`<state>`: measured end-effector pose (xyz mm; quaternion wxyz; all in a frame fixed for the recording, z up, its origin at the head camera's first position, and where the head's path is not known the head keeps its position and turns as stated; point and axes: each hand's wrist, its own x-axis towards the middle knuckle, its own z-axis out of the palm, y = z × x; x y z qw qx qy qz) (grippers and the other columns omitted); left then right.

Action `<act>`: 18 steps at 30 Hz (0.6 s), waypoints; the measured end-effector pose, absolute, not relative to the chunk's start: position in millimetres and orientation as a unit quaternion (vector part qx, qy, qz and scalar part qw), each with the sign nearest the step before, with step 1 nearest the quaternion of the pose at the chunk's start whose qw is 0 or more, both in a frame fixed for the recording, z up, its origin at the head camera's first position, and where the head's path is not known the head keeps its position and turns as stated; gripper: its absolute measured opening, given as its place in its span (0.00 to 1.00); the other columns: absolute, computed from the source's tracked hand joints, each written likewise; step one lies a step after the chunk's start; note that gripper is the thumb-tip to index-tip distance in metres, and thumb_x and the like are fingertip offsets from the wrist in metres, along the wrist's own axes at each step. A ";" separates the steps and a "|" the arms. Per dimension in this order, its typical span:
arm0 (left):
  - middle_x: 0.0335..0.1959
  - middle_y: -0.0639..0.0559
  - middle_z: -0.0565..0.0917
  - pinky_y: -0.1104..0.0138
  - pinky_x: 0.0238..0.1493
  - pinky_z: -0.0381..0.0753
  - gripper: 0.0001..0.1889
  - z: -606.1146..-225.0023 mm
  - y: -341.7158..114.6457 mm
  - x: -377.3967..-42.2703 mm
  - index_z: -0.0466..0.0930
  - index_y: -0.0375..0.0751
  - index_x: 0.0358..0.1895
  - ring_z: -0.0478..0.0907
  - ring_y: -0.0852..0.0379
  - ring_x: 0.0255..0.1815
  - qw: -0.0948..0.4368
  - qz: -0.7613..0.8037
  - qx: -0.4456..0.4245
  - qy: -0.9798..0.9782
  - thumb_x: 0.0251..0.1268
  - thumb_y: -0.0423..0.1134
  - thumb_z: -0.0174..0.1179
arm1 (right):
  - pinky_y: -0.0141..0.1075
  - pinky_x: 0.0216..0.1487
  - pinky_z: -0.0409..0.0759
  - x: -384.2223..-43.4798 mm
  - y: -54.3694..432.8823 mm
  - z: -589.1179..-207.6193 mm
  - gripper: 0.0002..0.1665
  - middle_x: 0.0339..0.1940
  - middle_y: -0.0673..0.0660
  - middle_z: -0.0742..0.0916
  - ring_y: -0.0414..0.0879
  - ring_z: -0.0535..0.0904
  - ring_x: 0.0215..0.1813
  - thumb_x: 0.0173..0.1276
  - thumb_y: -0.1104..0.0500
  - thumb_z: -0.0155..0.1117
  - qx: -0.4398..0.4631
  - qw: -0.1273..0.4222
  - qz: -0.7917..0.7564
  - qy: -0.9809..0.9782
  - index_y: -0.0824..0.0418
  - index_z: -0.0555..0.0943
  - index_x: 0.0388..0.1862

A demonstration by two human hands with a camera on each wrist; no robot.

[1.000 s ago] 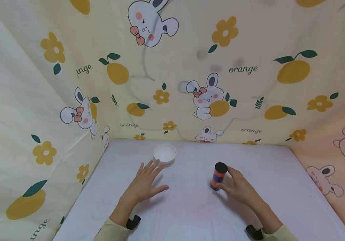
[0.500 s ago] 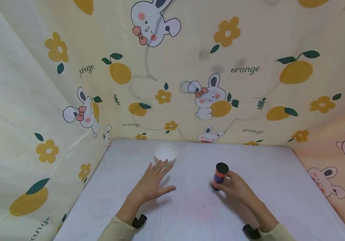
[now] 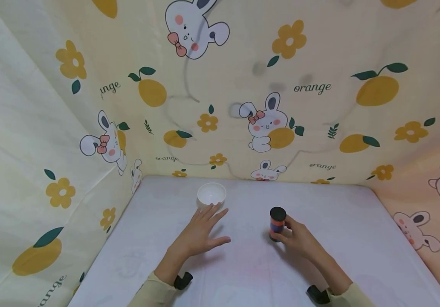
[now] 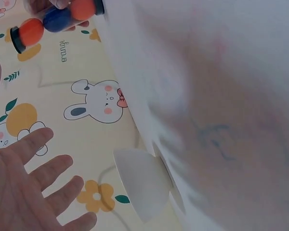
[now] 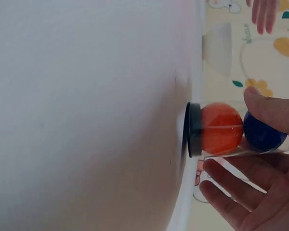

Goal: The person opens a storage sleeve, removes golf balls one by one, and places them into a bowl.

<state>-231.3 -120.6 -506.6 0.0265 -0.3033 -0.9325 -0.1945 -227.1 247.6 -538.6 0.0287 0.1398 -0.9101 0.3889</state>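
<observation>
gripping a clear tube (image 3: pixel 277 226) just right of centre in the lower half of the head view, the right hand (image 3: pixel 302 242) sets its thumb on one side and its fingers on the other. the tube stands nearly upright, with a black cap at each end; in the left wrist view, at upper left, it holds a blue ball (image 4: pixel 57 19) between two orange balls (image 4: pixel 32 32). in the right wrist view, at right, the thumb lies across the wall beside the blue ball, and the lower cap (image 5: pixel 194 130) is at the tabletop (image 3: pixel 250 268); whether it touches cannot be told. the left hand (image 3: pixel 198 236), left of centre in the head view, is released and grasps nothing, its fingers spread and its thumb held apart. its fingertips overlap the near rim of a white bowl (image 3: pixel 211 192), but in the left wrist view hand and bowl appear apart, the bowl at lower centre. a black band (image 3: pixel 183 280) shows at the left wrist, beside a pale sleeve (image 3: pixel 154 291). behind, a cream backdrop (image 3: pixel 235 76) printed with rabbits, flowers and oranges fills the upper frame.
</observation>
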 end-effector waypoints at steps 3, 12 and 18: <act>0.90 0.52 0.53 0.37 0.84 0.50 0.47 -506.2 -117.1 -231.4 0.57 0.59 0.87 0.49 0.45 0.89 0.025 -0.197 -0.306 -0.931 0.72 0.75 0.56 | 0.65 0.63 0.81 -227.3 245.1 -537.5 0.24 0.58 0.62 0.90 0.68 0.85 0.62 0.69 0.50 0.80 0.149 0.034 0.394 -0.906 0.55 0.80 0.58; 0.89 0.51 0.54 0.41 0.85 0.52 0.46 -508.1 -109.8 -230.8 0.58 0.58 0.87 0.52 0.46 0.88 0.039 -0.193 -0.329 -0.924 0.72 0.73 0.59 | 0.58 0.58 0.84 -227.7 235.4 -537.9 0.24 0.48 0.50 0.91 0.55 0.87 0.53 0.65 0.60 0.83 0.184 0.067 0.365 -0.910 0.54 0.82 0.56; 0.87 0.47 0.59 0.40 0.83 0.57 0.45 -507.7 -106.4 -230.3 0.59 0.56 0.86 0.53 0.43 0.88 0.059 -0.189 -0.352 -0.915 0.73 0.70 0.61 | 0.58 0.58 0.84 -226.1 229.3 -533.8 0.26 0.51 0.49 0.91 0.52 0.87 0.54 0.64 0.55 0.84 0.187 0.066 0.327 -0.924 0.51 0.84 0.59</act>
